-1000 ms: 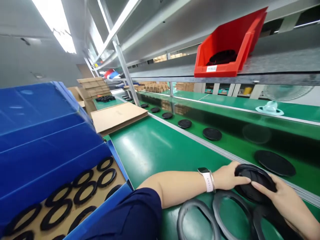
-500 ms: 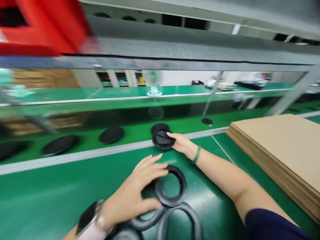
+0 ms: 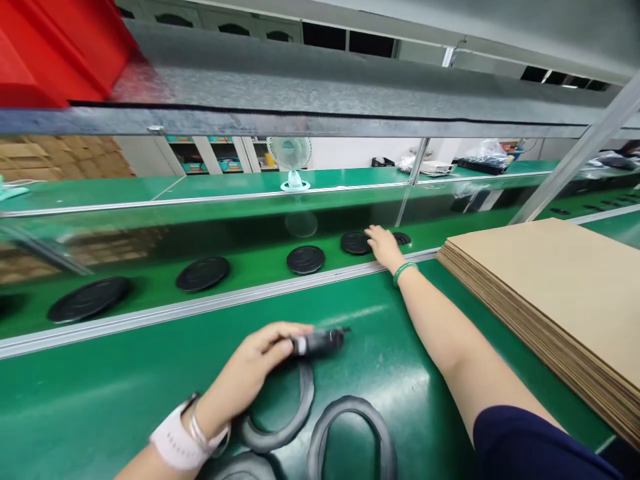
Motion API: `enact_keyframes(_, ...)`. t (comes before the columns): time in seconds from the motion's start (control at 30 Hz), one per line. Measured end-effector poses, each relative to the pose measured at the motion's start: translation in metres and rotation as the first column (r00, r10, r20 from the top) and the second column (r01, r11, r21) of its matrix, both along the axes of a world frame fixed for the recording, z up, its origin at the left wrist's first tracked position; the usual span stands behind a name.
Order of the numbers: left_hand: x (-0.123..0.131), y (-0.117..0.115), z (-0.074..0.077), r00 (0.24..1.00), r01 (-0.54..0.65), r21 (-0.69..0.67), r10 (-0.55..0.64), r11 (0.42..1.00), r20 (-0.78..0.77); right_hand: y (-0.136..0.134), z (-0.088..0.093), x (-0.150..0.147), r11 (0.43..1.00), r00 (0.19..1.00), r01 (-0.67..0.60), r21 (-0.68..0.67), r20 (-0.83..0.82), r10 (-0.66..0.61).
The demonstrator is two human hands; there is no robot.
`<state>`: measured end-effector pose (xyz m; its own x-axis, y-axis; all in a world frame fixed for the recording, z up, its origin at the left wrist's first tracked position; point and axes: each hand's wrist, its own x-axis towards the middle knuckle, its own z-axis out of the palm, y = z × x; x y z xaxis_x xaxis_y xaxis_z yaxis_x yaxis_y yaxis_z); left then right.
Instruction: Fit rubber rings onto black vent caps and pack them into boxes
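Note:
My left hand [image 3: 255, 360] is closed on a black ring [image 3: 320, 342], seen nearly edge-on and blurred, above the green tabletop. Below it lie grey rings: one [image 3: 280, 437] partly under the hand, an oval one [image 3: 353, 403] to its right, and another [image 3: 243, 467] cut off by the bottom edge. My right hand [image 3: 386, 248], with a green bangle at the wrist, reaches over the metal rail. Its fingers are stretched out at the right edge of a black round disc [image 3: 355, 243] lying flat on the green strip. Another disc [image 3: 401, 238] is partly hidden behind that hand.
More black discs [image 3: 306, 259] lie spaced along the strip to the left. A stack of cardboard sheets [image 3: 545, 267] stands on the right. Overhead runs a metal shelf [image 3: 300, 87] with a red bin [image 3: 55, 53]. A small fan [image 3: 290, 157] stands behind.
My right hand has moved right and let go of the black disc, which now lies on the strip. My left hand has taken hold of the black ring and lifted it off the grey rings.

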<state>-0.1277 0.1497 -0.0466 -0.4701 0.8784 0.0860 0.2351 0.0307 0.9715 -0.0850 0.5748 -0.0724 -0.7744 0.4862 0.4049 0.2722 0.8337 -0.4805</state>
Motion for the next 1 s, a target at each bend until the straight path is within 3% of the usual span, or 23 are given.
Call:
enact_keyframes(0.03,-0.007,0.001,-0.003,0.978,-0.104,0.04,0.095,0.994,0.187,0.012,0.0,0.007,0.998,0.998,0.062,0.007,0.001,-0.062)
enact_keyframes(0.1,-0.02,0.003,-0.008,0.852,-0.239,0.069,0.175,0.969,0.493,0.038,-0.002,0.021,0.983,0.982,0.185,-0.006,0.038,-0.185)
enact_keyframes(0.17,-0.03,0.004,-0.013,0.727,-0.28,0.059,0.171,0.958,0.665,0.059,-0.006,0.027,0.963,0.959,0.27,-0.024,0.096,-0.266)
enact_keyframes(0.23,-0.035,0.004,-0.016,0.66,-0.291,0.057,0.158,0.955,0.735,0.073,-0.011,0.027,0.944,0.936,0.33,-0.024,0.14,-0.323)
enact_keyframes(0.4,-0.036,0.003,-0.02,0.656,-0.249,0.079,0.108,0.965,0.747,0.083,-0.014,0.019,0.887,0.87,0.462,-0.001,0.194,-0.453)
enact_keyframes(0.6,-0.038,0.002,-0.021,0.623,-0.248,0.068,0.106,0.966,0.775,0.092,-0.01,0.021,0.856,0.842,0.514,-0.064,0.232,-0.488)
enact_keyframes(0.73,-0.037,0.002,-0.023,0.677,-0.257,0.107,0.1,0.96,0.729,0.088,-0.007,0.023,0.834,0.835,0.537,-0.129,0.221,-0.503)
enact_keyframes(0.87,-0.036,0.006,-0.026,0.717,-0.323,0.117,0.162,0.939,0.678,0.06,0.007,0.022,0.88,0.887,0.459,-0.126,0.008,-0.461)
enact_keyframes(1.0,-0.038,0.008,-0.027,0.747,-0.421,0.122,0.267,0.899,0.608,-0.007,0.027,0.001,0.971,0.944,0.229,-0.072,-0.227,-0.239)
